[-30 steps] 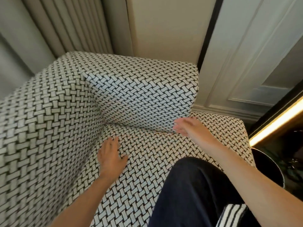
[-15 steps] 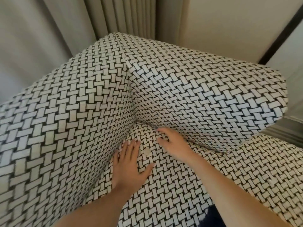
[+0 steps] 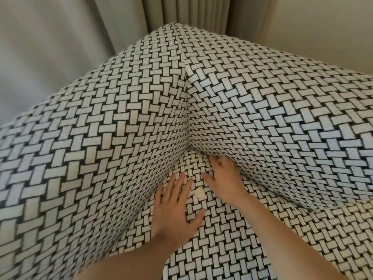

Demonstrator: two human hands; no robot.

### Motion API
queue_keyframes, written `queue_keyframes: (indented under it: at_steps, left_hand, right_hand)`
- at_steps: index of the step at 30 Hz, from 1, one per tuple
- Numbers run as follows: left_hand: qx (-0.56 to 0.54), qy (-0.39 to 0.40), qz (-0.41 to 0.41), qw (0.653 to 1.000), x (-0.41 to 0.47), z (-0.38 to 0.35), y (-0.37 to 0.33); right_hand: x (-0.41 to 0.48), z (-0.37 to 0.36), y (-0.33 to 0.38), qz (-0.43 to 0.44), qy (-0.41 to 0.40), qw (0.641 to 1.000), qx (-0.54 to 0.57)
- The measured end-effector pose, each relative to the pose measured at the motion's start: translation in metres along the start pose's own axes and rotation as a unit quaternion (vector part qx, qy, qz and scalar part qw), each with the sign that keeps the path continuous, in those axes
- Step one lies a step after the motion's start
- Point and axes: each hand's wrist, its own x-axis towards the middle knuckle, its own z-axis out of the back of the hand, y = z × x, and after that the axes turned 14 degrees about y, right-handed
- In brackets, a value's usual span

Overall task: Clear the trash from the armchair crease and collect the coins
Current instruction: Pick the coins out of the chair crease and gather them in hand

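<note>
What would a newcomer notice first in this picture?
The armchair, in black-and-white woven fabric, fills nearly the whole view, its arm and back meeting in a corner at the centre. Below that corner both hands rest on the seat: the left hand flat, the right hand with fingertips at the crease. Between them lies a small pale round thing, perhaps a coin.

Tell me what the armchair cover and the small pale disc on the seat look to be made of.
Armchair cover: upholstery fabric, matte, seemingly woven; the black-and-white basketweave blocks have soft, fuzzy edges. Pale disc: flat, round, cream, no shine; perhaps a dull coin, perhaps paper or plastic; too blurred to settle.
</note>
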Motion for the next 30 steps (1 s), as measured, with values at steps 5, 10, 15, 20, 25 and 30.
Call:
queue_keyframes:
  at_steps: [5, 10, 15, 20, 25, 30]
  left_hand:
    - [-0.017, 0.011, 0.014, 1.0, 0.0, -0.001, 0.001]
    - [-0.024, 0.009, 0.02, 0.999, 0.001, -0.005, 0.003]
    - [-0.021, 0.005, 0.021, 1.0, 0.0, -0.007, 0.002]
    - [-0.029, 0.012, 0.02, 0.999, 0.0, -0.004, 0.001]
    - [-0.021, 0.013, 0.018, 1.0, 0.0, -0.003, 0.0]
    - [-0.017, 0.012, 0.014, 1.0, 0.0, -0.003, 0.0]
  right_hand:
    - [-0.007, 0.002, 0.008, 0.019, -0.04, 0.999, -0.021]
    - [-0.023, 0.004, 0.011, 0.108, -0.04, 0.992, -0.055]
    - [-0.033, 0.008, 0.016, 0.154, 0.013, 0.987, 0.031]
    - [-0.024, 0.013, 0.005, 0.115, -0.033, 0.982, 0.145]
    - [-0.012, 0.004, -0.006, 0.035, 0.03, 0.989, 0.137]
    - [-0.002, -0.007, 0.001, -0.039, 0.055, 0.994, 0.08]
